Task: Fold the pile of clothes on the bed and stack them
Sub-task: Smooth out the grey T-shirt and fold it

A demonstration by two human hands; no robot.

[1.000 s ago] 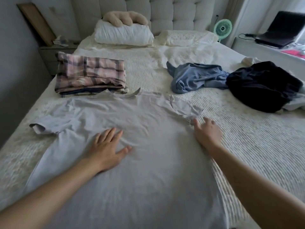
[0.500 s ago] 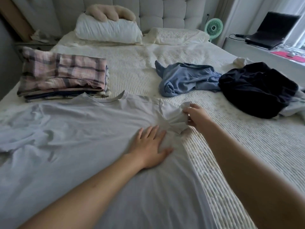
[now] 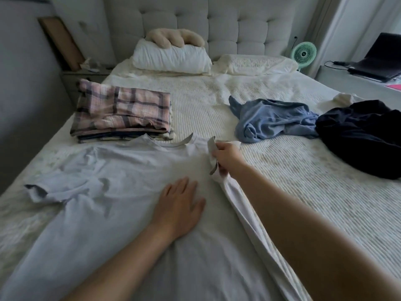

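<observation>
Our right hand (image 3: 227, 156) pinches the tee's (image 3: 121, 192) sleeve, lifted; our left hand (image 3: 179, 208) presses flat beside it. Folded stack (image 3: 122, 115) beyond; blue, perhaps a shirt (image 3: 273, 120), right.

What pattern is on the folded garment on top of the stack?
Pink and cream plaid with dark stripes, on the top folded garment; the head view shows it best.

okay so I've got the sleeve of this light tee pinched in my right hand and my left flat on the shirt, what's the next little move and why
Probably carry the sleeve across toward the shirt's middle and lay it down. Your right hand has that side edge lifted off the bed, while your left hand presses flat on the light tee, pinning it near where the fold line would fall. The other sleeve is not folded yet.
</observation>
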